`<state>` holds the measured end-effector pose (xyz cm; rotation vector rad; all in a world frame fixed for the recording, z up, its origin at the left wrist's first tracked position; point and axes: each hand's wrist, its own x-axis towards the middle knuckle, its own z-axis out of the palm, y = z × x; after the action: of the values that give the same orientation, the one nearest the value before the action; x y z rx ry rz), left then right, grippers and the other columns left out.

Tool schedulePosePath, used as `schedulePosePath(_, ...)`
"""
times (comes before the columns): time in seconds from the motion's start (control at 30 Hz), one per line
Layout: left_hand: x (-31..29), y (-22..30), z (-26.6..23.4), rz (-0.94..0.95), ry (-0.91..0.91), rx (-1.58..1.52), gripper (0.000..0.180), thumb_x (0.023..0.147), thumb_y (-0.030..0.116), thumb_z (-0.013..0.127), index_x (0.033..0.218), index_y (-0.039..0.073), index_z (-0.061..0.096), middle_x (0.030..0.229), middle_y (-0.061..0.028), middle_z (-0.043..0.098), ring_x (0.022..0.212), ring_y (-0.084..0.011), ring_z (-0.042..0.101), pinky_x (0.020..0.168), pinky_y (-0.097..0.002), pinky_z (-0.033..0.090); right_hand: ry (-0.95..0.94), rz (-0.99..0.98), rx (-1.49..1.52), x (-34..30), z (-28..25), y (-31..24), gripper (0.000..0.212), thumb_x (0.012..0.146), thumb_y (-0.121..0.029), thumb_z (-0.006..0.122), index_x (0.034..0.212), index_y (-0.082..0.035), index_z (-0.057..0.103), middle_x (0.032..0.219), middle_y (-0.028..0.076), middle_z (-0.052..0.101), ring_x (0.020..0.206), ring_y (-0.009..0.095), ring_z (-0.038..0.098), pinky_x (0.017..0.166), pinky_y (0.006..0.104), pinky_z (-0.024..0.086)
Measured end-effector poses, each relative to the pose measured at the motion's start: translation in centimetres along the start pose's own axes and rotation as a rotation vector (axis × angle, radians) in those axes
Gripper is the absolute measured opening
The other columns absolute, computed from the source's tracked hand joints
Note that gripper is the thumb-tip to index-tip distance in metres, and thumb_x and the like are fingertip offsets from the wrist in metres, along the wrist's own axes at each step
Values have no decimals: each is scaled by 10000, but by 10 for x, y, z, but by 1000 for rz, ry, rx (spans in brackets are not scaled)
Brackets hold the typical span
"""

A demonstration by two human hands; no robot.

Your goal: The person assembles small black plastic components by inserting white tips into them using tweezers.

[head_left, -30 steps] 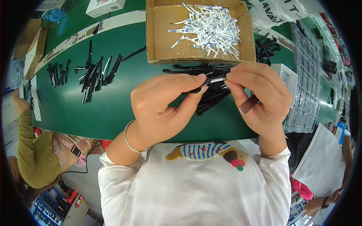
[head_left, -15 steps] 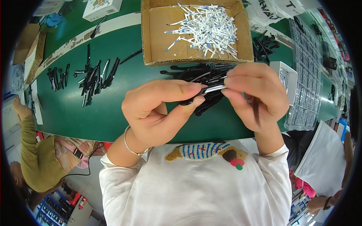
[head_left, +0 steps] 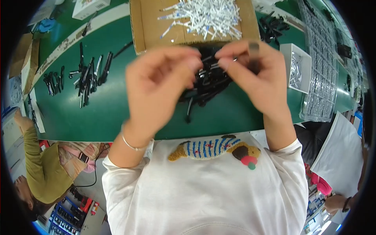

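Both hands are raised at the centre of the frame above the green desk (head_left: 98, 113); the left hand (head_left: 156, 86) is curled narrow, fingertips pinched toward the right hand (head_left: 254, 74), which is likewise closed, thumb and forefinger nipping a thin silvery pin (head_left: 227, 62) that spans the small gap between them; whether the left fingertips actually touch it I cannot tell, the picture being blurred there; directly beneath the hands lies a heap of black pen parts (head_left: 207, 84) on the desk; above them, at the upper centre, a cardboard tray (head_left: 149, 27) holds a pile of white sticks (head_left: 207, 15); at the left more black pens (head_left: 88, 76) lie scattered; at the right stands a small white box (head_left: 295, 72) of metal bits.
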<state>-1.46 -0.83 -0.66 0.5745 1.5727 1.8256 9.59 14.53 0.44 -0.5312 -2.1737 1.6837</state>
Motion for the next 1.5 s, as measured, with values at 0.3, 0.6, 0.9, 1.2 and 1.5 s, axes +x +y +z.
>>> schedulePosePath(0.3,-38,0,-50,47,-103,751,152,721,-22,676,867,20,675,745,-59,634,608,-115,557,539,-207,436,-50,52,-173,-31,-18,30,123,754,21,668,873,-12,666,741,-15,618,524,-15,378,452,147,256)
schedulePosePath(0.6,-88,-26,-62,212,-76,986,187,656,15,703,840,35,677,789,-87,620,726,-236,579,662,-301,463,-595,-285,-457,-44,27,31,248,662,-10,713,897,-31,635,790,96,582,624,236,580,531,303,473)
schedulePosePath(0.9,-88,-18,-32,-416,55,7,164,857,68,621,973,-43,651,828,-91,664,721,-123,640,646,-215,521,-152,-605,-474,-36,36,39,147,688,-13,673,792,-41,574,760,66,564,589,242,567,488,313,469)
schedulePosePath(1.2,-31,-5,6,-371,-124,-416,250,913,121,528,1098,-25,610,973,-96,654,855,-143,635,755,-279,536,14,-1075,-680,-24,20,15,201,616,-70,650,803,-13,603,806,59,552,578,130,541,438,232,425)
schedulePosePath(1.5,3,-5,6,-428,-189,-349,199,896,86,564,1028,-49,627,926,-97,664,801,-139,643,711,-266,558,-11,-940,-463,-7,1,24,264,623,-30,684,885,-23,656,853,67,609,618,163,574,484,261,468)
